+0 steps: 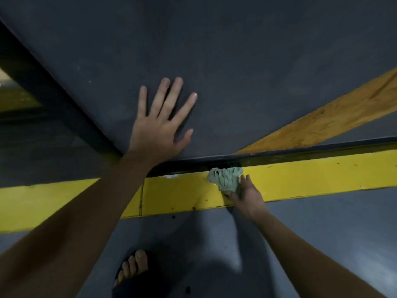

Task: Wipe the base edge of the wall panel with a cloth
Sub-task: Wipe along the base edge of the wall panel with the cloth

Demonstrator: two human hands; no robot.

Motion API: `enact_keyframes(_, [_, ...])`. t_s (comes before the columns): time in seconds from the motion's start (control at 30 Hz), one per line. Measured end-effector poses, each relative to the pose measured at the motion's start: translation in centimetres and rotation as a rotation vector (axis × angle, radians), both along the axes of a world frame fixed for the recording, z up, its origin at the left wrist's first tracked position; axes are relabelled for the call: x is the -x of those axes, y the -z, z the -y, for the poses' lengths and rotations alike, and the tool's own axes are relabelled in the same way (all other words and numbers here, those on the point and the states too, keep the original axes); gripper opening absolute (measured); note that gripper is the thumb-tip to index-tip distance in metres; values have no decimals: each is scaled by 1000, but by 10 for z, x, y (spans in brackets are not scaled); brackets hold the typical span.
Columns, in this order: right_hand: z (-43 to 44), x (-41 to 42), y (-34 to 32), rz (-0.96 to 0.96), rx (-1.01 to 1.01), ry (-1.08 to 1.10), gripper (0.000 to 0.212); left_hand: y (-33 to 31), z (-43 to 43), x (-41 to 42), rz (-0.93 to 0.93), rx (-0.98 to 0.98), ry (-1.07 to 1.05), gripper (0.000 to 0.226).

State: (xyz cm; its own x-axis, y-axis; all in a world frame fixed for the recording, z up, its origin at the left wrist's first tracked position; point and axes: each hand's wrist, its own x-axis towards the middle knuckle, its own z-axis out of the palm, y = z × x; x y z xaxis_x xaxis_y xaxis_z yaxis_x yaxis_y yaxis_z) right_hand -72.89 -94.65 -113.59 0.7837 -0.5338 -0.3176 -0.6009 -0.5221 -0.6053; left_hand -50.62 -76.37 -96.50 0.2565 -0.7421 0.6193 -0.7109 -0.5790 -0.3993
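Left hand (159,125) spread flat, fingers straight, on the wall panel (236,61); right hand (247,196) pinching the bunched cloth (225,178), just beyond its fingertips (246,181) at the base edge (189,165), where a slack wad could slide off it.

Dim, soft-focus view, wide-angle bending at edges

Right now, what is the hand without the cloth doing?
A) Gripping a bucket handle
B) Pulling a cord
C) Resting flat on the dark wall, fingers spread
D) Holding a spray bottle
C: the left hand lies flat with fingers spread on the dark wall panel, while the right hand holds the green cloth against the yellow strip at the panel's base.
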Motion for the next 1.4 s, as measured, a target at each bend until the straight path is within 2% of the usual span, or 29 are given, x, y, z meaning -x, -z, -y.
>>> enact_keyframes(0.1, [0,-18,-7,-55,-2,32,75,11,-14,-10,-29,-1,-8,71])
enact_keyframes(0.2, [-4,-38,-7,-79,-59,81,63,12,-19,-18,-24,40,-45,74])
enact_keyframes(0.47, [-5,-52,17,-165,-25,73,61,24,-52,-49,12,61,-168,105])
enact_keyframes(0.63, [-22,-68,35,-114,59,191,72,34,-71,-62,37,93,-199,108])
enact_keyframes(0.73, [-26,-76,40,-111,88,263,66,36,-70,-66,43,95,-199,116])
enact_keyframes(0.87, [-34,-89,46,-85,84,348,62,40,-60,-65,-54,111,-226,132])
enact_keyframes(0.93, [-41,-94,47,-82,94,369,60,43,-58,-66,-74,119,-209,131])
enact_keyframes(1.07, [-53,-102,46,-121,123,359,59,46,-58,-67,-70,141,-168,131])
enact_keyframes(1.4, [-130,-132,33,-133,56,178,61,48,-55,-62,-87,155,-156,132])
